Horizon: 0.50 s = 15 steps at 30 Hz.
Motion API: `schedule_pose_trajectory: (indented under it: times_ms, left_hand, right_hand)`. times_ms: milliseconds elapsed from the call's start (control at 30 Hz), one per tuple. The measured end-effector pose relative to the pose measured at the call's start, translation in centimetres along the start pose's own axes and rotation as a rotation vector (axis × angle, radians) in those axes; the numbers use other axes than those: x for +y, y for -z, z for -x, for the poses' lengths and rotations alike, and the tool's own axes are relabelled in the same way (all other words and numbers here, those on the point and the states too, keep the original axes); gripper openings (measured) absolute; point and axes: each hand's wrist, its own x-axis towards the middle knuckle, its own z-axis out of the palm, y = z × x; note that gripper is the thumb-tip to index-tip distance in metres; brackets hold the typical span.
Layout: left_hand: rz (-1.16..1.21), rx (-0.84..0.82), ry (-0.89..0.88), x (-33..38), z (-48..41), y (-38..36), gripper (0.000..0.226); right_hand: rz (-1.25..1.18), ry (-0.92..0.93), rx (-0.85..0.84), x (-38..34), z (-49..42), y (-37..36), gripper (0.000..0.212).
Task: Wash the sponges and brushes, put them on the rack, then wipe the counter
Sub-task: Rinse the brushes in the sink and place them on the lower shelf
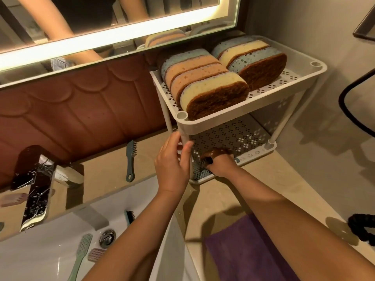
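A white two-tier rack [284, 82] stands on the counter at the right of the sink. Its top shelf holds several sponges [205, 86] on edge in two rows, blue, orange and yellow with brown scouring sides. My left hand [172, 163] is closed around the rack's front post. My right hand [221, 165] reaches into the lower shelf [239, 136] and is closed on a brown-topped brush [215, 153], partly hidden by my fingers. A green brush [81, 254], a pink brush head [96, 254] and a black-bristled brush [128, 217] lie in the sink [50, 260].
A teal brush [130, 161] lies on the ledge behind the sink. The chrome faucet [34, 189] stands at the left. A purple cloth [243, 250] lies on the counter under my right arm, a black hair tie [363, 228] at the right edge. A lit mirror [101, 37] hangs above.
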Motion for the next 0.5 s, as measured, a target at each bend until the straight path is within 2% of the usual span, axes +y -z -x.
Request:
schedule_pose_trajectory:
  times_ms: [233,367,500]
  left_hand:
    - [-0.018,-0.024,0.045,0.6,0.0,0.5,0.026]
    - [-0.055,-0.033,0.077,1.1,-0.1,0.6,0.02]
    - [-0.028,-0.089,0.179,1.9,-0.7,0.7,0.018]
  right_hand:
    - [-0.052,-0.058,0.014,0.4,1.8,0.3,0.031]
    - [-0.129,-0.01,0.08,-0.5,4.5,1.8,0.029]
    - [-0.274,0.051,0.03,-1.5,8.2,2.7,0.025]
